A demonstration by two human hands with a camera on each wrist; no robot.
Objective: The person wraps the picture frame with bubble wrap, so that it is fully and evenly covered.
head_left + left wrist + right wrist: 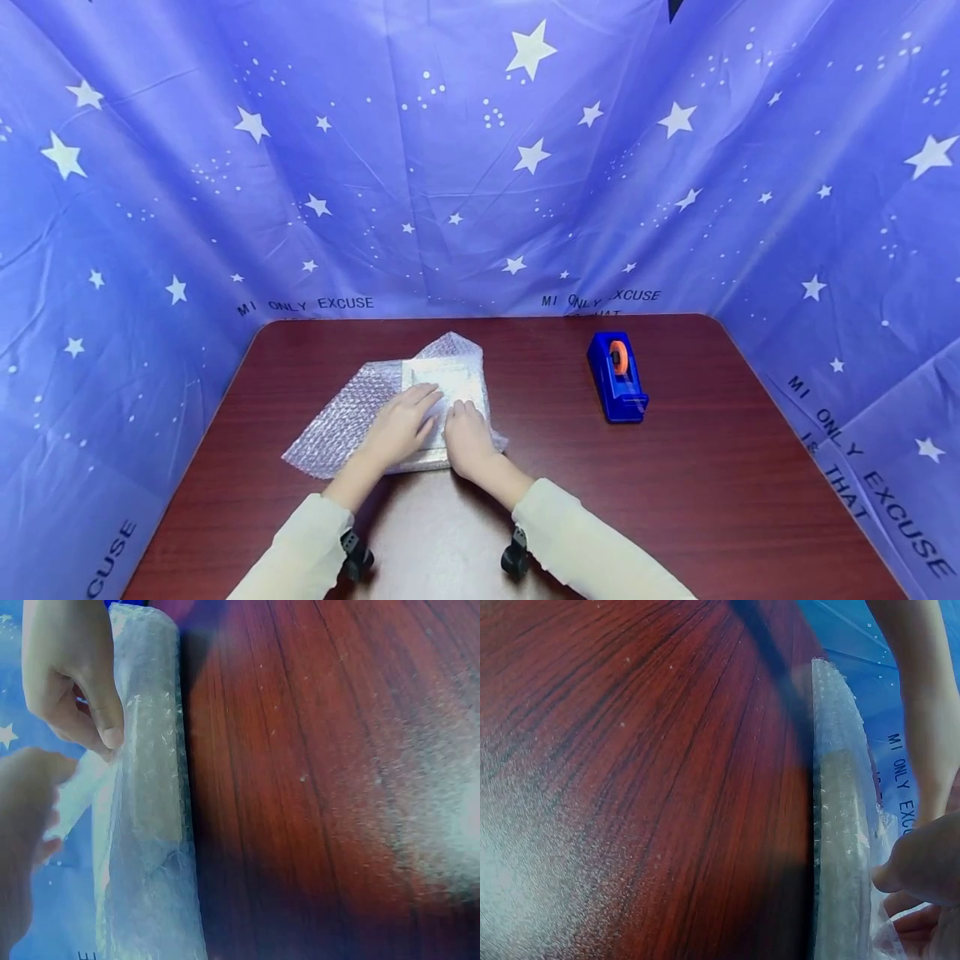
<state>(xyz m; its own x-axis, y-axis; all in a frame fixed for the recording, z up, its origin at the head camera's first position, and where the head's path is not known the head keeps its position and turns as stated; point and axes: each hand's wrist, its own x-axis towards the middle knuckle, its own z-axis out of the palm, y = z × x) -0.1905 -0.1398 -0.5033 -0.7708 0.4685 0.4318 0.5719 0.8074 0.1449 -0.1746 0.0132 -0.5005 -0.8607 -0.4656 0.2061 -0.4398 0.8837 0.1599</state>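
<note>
A flat rectangular item (457,377), pale on top, lies wrapped in clear bubble wrap (341,417); the wrap hides what kind it is. My left hand (405,425) rests over the upper left of the package, its fingers fairly straight. On the package's right part, my right hand (468,437) has curled fingers and pinches the bubble wrap. The left wrist view shows this right hand (71,675) with thumb and finger together at a fold of the film. Along the near side, the package's thick edge (840,825) shows through the wrap.
A blue tape dispenser (618,387) with an orange-cored roll stands on the right of the dark red wooden table (697,492). A loose flap of bubble wrap spreads to the left of the package. Blue star-patterned cloth (450,167) hangs around the table.
</note>
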